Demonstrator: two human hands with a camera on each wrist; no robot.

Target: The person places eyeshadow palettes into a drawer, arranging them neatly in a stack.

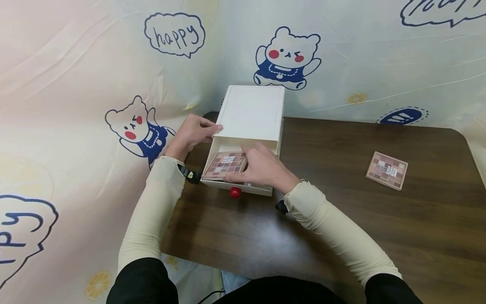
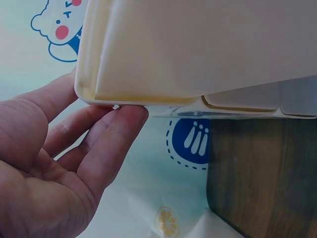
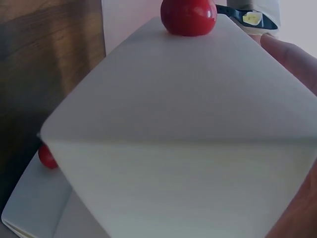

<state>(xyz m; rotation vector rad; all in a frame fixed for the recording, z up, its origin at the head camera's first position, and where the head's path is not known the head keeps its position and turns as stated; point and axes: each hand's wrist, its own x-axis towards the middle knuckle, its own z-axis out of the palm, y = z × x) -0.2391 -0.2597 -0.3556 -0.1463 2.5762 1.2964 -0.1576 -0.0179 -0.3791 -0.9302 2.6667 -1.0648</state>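
A white drawer box (image 1: 252, 112) stands on the table with a drawer (image 1: 262, 191) pulled out at its front; the drawer has a red round knob (image 1: 235, 192). My left hand (image 1: 193, 134) holds the box at its upper left front corner, thumb on top and fingers against the side. Inside the drawer, a square eyeshadow palette (image 1: 224, 164) with a pinkish checkered cover lies slightly tilted. My right hand (image 1: 263, 166) reaches in and grips this palette by its right part, thumb at the near edge. The right wrist view shows the drawer front but hides the palette.
A second similar palette (image 1: 387, 170) lies on the brown table (image 1: 326, 236) to the right. Another red knob (image 3: 48, 156) shows on a lower white drawer. Curtain-like sheeting (image 1: 341, 71) with bear prints hangs behind and to the left.
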